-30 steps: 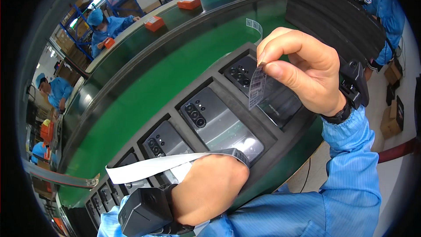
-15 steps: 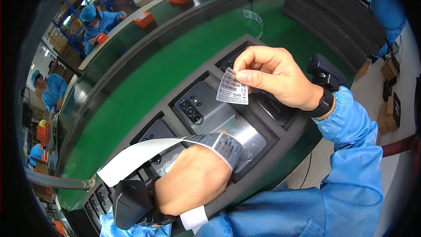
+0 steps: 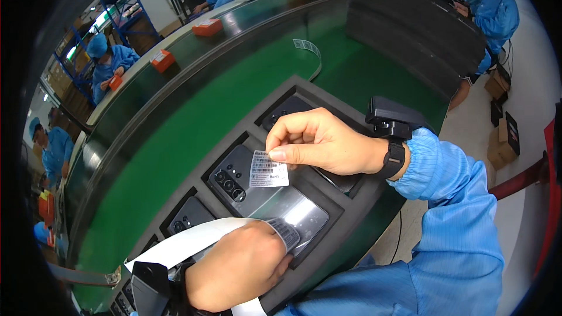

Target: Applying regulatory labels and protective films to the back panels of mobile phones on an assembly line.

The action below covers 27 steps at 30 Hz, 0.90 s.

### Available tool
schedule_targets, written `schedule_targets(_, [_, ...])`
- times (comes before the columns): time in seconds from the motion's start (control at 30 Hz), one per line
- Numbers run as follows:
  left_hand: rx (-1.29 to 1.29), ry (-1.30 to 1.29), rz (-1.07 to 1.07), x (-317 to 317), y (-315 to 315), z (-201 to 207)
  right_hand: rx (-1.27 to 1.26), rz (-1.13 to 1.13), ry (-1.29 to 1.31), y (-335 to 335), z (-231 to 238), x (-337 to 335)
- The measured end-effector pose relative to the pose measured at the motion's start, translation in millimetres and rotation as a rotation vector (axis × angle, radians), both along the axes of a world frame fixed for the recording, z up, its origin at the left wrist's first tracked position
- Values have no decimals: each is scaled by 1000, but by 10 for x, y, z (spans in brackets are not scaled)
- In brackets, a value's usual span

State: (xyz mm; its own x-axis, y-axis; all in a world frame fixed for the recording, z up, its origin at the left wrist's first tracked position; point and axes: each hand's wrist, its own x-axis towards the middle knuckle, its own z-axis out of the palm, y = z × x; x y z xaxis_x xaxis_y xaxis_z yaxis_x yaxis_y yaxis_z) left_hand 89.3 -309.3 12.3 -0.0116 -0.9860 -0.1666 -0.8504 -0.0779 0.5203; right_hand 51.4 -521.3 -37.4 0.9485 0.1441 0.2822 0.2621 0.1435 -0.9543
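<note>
1 green surface [image 3: 193, 134] runs from lower L to upper R of frame, carrying 1 dark foam tray [image 3: 357, 205], center to lower L. In its slots, approx. 3 phones seen clearly, lenses up: upper phone [image 3: 287, 108], partly behind R hand; middle phone [image 3: 275, 210], near center; lower phone [image 3: 190, 210], partly covered. A few more at lower L, too small to count.

2 hands: L hand [image 3: 237, 266], lower center, curled tight on 1 white strip [image 3: 193, 243] w/ printed labels at its end, fingertips mostly hidden; R hand [image 3: 331, 146], center, thumb & forefinger pinched together on 1 loose label.

At least 5 orange boxes [image 3: 208, 27], top & upper L. Another short strip [image 3: 307, 45] curls on the green, top center.

Smallest: that loose label [image 3: 269, 171], mid-frame, in front of the middle phone; can't tell if touching.
</note>
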Motion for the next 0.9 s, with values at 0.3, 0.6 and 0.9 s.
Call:
schedule_targets(0.3, [-124, -177, 322, 80, -326, -204, -4, -58, 220, -395, 10, -43])
schedule_targets(0.6, [-571, -219, 880, 614, -267, -360, -666, 67, -432, -182, 36, -111])
schedule_targets(0.9, [-542, 137, 984, 660, -370, -342, -812, 67, -458, -283, -39, 17])
